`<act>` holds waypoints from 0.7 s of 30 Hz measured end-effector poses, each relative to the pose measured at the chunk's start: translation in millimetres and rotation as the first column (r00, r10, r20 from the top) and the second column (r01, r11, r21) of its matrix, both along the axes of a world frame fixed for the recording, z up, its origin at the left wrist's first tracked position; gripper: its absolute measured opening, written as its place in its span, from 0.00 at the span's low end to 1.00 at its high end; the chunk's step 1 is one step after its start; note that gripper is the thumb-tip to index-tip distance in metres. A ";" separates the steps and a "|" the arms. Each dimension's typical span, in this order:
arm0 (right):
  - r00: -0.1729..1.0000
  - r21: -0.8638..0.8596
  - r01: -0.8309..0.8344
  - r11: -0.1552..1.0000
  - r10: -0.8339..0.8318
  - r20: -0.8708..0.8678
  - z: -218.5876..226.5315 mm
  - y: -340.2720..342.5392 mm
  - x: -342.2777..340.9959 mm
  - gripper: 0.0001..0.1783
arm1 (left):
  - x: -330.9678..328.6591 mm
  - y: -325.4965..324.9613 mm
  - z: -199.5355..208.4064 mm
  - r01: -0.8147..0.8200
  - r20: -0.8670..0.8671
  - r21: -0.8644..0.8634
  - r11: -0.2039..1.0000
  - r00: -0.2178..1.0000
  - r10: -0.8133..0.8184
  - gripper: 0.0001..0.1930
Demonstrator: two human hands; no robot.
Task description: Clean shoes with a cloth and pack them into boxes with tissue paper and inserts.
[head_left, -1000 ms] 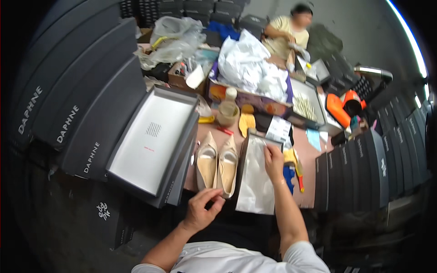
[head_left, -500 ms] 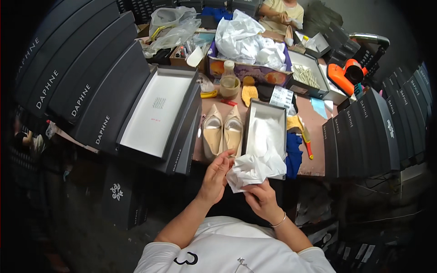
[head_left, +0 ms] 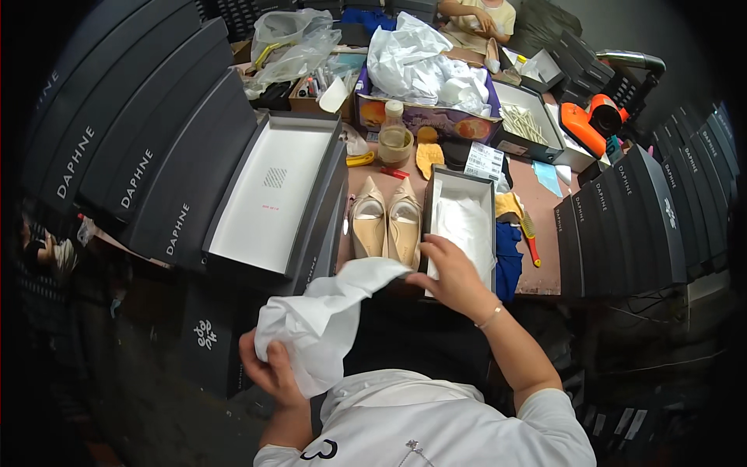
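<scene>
A sheet of white tissue paper [head_left: 323, 323] stretches in front of my body, crumpled at its left end. My left hand [head_left: 272, 370] grips that bunched end low on the left. Higher up, my right hand [head_left: 455, 276] pinches the paper's narrow far corner, just beside the shoes. A pair of beige pointed flats stands side by side on the table, a left shoe [head_left: 368, 226] and a right shoe [head_left: 405, 226], toes away from me, with white stuffing in the toes. Right of them lies an open dark shoe box [head_left: 465, 179] lined with white paper [head_left: 463, 226]; my right hand overlaps its near left corner.
A white-lined box part [head_left: 268, 183] rests at left beside stacked dark shoe boxes [head_left: 210, 163]. More boxes [head_left: 622, 226] stand right. Behind the shoes are a jar [head_left: 394, 148] and a purple carton [head_left: 428, 122]. A red-handled brush [head_left: 532, 241] lies right. Another person [head_left: 478, 19] sits opposite.
The tissue paper has moved from the shoe box's near end to the left and is drawn out longer. My left hand has gone down and left; my right hand has moved up.
</scene>
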State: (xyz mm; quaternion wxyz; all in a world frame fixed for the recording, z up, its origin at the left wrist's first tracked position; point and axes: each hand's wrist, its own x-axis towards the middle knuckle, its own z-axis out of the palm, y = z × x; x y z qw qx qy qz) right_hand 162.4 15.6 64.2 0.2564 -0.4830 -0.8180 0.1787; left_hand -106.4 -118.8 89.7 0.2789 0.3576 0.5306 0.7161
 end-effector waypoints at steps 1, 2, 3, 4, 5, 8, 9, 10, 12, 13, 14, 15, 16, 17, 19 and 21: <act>0.962 0.092 -0.053 0.994 0.026 0.273 -12.5 5.0 -11.0 0.31 | 0.8 5.4 6.0 -0.026 -0.078 0.068 0.997 0.996 0.032 0.22; 0.919 -0.081 -0.069 0.994 0.095 0.382 -16.6 14.0 -25.1 0.31 | 5.6 10.8 11.1 -0.055 -0.156 0.138 0.989 0.985 0.077 0.23; 0.863 -0.257 -0.062 0.965 0.181 0.471 -20.5 22.0 -33.6 0.32 | 12.5 17.3 15.3 -0.076 -0.228 0.207 0.975 0.966 0.123 0.24; 0.908 -0.153 -0.067 0.986 0.124 0.400 -39.2 25.1 -35.0 0.31 | 24.3 29.7 18.7 -0.134 -0.168 0.243 0.961 0.970 0.177 0.26; 0.943 -0.043 -0.052 0.998 0.063 0.326 -65.6 25.8 -32.3 0.30 | 27.5 48.8 22.8 0.040 -0.220 0.383 0.923 0.974 0.049 0.24; 0.975 -0.170 0.033 0.985 -0.069 -0.211 -44.3 27.5 -30.3 0.26 | 36.2 109.9 24.0 0.211 -0.458 0.415 0.885 0.889 0.003 0.10; 0.914 -0.465 0.026 0.885 -0.210 -0.348 -19.1 23.3 -21.6 0.26 | 42.5 127.3 25.4 0.184 -0.380 0.394 0.900 0.925 -0.023 0.08; 0.815 -0.402 -0.025 0.915 -0.214 -0.539 -4.2 18.7 -6.9 0.25 | 48.4 142.5 27.4 0.145 -0.265 0.382 0.913 0.963 -0.042 0.10; 0.586 -0.340 -0.028 0.940 -0.260 -0.767 24.1 -1.9 30.9 0.23 | 63.0 164.1 47.0 0.107 -0.187 0.536 0.837 0.982 -0.006 0.09; 0.486 -0.352 0.002 0.936 -0.309 -0.818 32.2 -16.8 53.1 0.23 | 73.6 174.3 55.4 0.099 -0.215 0.619 0.779 0.975 0.047 0.08; 0.378 -0.298 0.006 0.954 -0.278 -0.883 31.0 -35.3 83.4 0.22 | 85.2 191.2 54.6 0.202 -0.438 0.547 0.813 0.896 0.072 0.08; 0.269 -0.240 0.002 0.971 -0.232 -0.935 28.1 -54.2 107.1 0.21 | 95.7 209.8 45.9 0.273 -0.640 0.457 0.847 0.762 0.099 0.08; 0.145 -0.177 0.010 0.984 -0.176 -0.974 37.9 -70.2 114.1 0.22 | 99.7 225.0 34.9 0.401 -0.734 0.071 0.913 0.641 -0.224 0.07; 0.022 -0.110 0.023 0.994 -0.110 -0.994 47.3 -83.7 120.8 0.23 | 99.7 239.1 5.1 0.433 -0.636 -0.028 0.901 0.688 -0.350 0.05; -0.123 -0.066 0.152 0.986 -0.048 -0.991 32.9 -112.9 136.4 0.25 | 111.3 242.6 -24.0 0.448 -0.294 -0.059 0.892 0.846 -0.444 0.05; -0.158 -0.036 0.036 0.999 -0.030 -0.987 38.5 -126.6 132.3 0.26 | 126.4 244.7 -28.4 0.506 -0.145 0.024 0.862 0.855 -0.498 0.05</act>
